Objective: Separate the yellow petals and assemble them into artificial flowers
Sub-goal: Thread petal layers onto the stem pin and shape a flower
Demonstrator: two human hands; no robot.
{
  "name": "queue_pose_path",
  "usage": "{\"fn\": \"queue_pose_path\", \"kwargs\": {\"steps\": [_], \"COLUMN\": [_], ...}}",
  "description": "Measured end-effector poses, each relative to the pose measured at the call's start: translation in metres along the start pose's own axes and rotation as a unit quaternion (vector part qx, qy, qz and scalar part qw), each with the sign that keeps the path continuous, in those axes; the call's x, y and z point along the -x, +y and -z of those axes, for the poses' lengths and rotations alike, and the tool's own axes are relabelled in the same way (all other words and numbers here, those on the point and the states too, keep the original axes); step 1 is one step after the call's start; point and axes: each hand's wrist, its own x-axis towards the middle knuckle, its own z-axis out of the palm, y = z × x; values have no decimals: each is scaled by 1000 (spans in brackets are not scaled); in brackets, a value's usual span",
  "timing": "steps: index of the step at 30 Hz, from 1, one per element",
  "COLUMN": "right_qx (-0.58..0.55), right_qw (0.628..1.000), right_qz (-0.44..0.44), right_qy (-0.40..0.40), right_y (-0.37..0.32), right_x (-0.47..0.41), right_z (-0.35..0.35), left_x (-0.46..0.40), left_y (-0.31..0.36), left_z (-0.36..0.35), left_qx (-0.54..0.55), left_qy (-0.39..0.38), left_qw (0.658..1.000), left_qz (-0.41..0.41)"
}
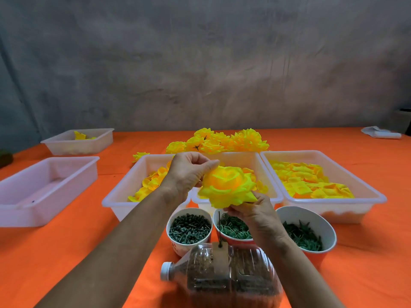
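Observation:
A yellow artificial flower [226, 185] hangs in the air above the middle white tray [235, 157]. My left hand [189, 174] pinches its upper left petals. From below, my right hand [255, 210] grips its underside at the lower right edge. White trays with loose yellow petals stand at the left [124, 192] and right [322, 156] of the middle one. A pile of finished yellow flowers [222, 141] lies behind the trays. A thin dark spike [219, 227] stands upright on a block atop a lying plastic bottle [224, 276].
Three paper cups hold green parts: pegs [189, 228], rings [231, 227], calyx pieces [304, 234]. An empty white tray [44, 187] and a further tray [80, 141] with a few petals stand at the left. The orange tablecloth [66, 252] covers the table. White cloth [380, 133] lies far right.

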Motion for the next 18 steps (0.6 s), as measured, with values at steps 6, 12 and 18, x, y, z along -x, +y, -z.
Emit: {"fn": "queue_pose_path", "kwargs": {"steps": [6, 12, 18], "right_qx": [-22, 9, 28], "right_qw": [996, 992, 996], "right_qz": [1, 31, 29], "right_qy": [83, 119, 76], "right_y": [2, 4, 2], "right_x": [-8, -9, -4], "right_z": [2, -1, -4], "left_x": [0, 3, 1], "left_y": [-9, -11, -14], "left_z": [-1, -3, -5], "left_qx": [-7, -40, -61], "left_qy": [12, -53, -16], "left_qw": [999, 994, 996], "left_qz": [35, 91, 70]}}
